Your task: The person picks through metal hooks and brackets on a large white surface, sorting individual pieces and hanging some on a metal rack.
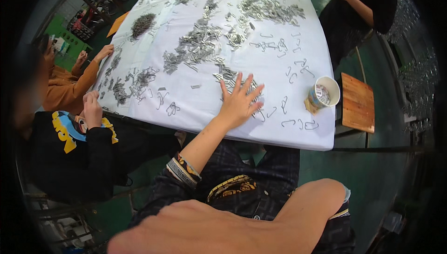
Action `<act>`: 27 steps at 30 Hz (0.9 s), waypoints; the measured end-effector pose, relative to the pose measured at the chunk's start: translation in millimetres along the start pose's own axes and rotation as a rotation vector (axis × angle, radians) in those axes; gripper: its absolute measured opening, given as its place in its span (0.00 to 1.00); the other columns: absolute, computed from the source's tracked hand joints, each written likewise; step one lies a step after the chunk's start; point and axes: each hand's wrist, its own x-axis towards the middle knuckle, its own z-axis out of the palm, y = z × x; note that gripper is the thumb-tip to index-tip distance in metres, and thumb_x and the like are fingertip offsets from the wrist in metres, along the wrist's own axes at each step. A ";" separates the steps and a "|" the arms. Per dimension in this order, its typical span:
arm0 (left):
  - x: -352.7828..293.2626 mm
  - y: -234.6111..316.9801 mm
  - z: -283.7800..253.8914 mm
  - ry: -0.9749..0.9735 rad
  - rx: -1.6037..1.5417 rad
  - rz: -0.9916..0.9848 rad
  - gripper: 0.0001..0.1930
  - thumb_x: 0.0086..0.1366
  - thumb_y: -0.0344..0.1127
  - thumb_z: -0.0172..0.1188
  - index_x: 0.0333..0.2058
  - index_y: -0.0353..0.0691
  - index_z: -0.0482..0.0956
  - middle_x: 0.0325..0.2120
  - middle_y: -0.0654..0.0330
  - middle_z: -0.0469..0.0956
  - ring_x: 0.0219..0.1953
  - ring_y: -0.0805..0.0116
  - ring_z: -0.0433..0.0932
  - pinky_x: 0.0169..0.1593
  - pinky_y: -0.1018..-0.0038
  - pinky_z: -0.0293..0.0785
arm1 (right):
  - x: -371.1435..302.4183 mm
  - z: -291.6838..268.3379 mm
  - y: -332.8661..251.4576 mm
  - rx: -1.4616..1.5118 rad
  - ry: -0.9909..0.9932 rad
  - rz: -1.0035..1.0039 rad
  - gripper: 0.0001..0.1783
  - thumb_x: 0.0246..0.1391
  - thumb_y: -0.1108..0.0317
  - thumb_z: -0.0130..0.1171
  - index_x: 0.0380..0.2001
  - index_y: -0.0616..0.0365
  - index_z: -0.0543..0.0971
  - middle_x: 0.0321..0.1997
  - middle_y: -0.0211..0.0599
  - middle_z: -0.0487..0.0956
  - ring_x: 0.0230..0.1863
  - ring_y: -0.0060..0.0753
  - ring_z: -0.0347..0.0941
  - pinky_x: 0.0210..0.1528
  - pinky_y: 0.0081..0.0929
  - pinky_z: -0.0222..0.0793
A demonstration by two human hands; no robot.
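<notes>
My left hand (pixel 240 103) lies palm down with fingers spread on the near end of a pile of short silvery metal pieces (pixel 228 73) on the white-covered table (pixel 195 107). Bent wire hooks (pixel 265 113) lie beside its thumb. My right forearm (pixel 288 216) crosses low in front of me, bare to the elbow. Very close and blurred at the lower left is my right hand (pixel 158 226); its fingers are cut off or hidden, and no held object shows.
A paper cup (pixel 327 92) holding small pieces stands near the table's right edge. More metal piles (pixel 270 10) and loose hooks (pixel 270 45) spread farther back. A wooden stool (pixel 357 102) stands at the right. Other people sit at the left (pixel 74 84) and far right (pixel 361 2).
</notes>
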 end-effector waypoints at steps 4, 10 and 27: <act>39.3 9.4 6.1 0.136 -0.074 0.000 0.19 0.65 0.43 0.52 0.52 0.45 0.74 0.53 0.55 0.70 0.60 0.53 0.62 0.61 0.37 0.44 | 29.6 -11.2 -45.0 0.152 -0.014 0.376 0.24 0.37 0.84 0.49 0.42 0.56 0.69 0.32 0.42 0.72 0.37 0.46 0.71 0.36 0.36 0.68; 103.3 36.1 51.6 0.159 0.035 0.153 0.11 0.59 0.36 0.55 0.40 0.44 0.80 0.34 0.63 0.76 0.44 0.62 0.71 0.53 0.56 0.61 | 4.4 -19.4 -22.6 -0.517 -0.033 0.140 0.21 0.44 0.68 0.58 0.45 0.55 0.70 0.39 0.43 0.73 0.44 0.37 0.72 0.49 0.38 0.65; 118.7 33.4 30.6 0.095 -0.248 -0.161 0.06 0.56 0.32 0.55 0.27 0.39 0.80 0.24 0.52 0.81 0.29 0.57 0.81 0.31 0.64 0.76 | -143.1 -196.3 54.2 -1.034 1.028 0.476 0.12 0.50 0.75 0.55 0.39 0.64 0.77 0.38 0.38 0.80 0.36 0.26 0.74 0.42 0.25 0.69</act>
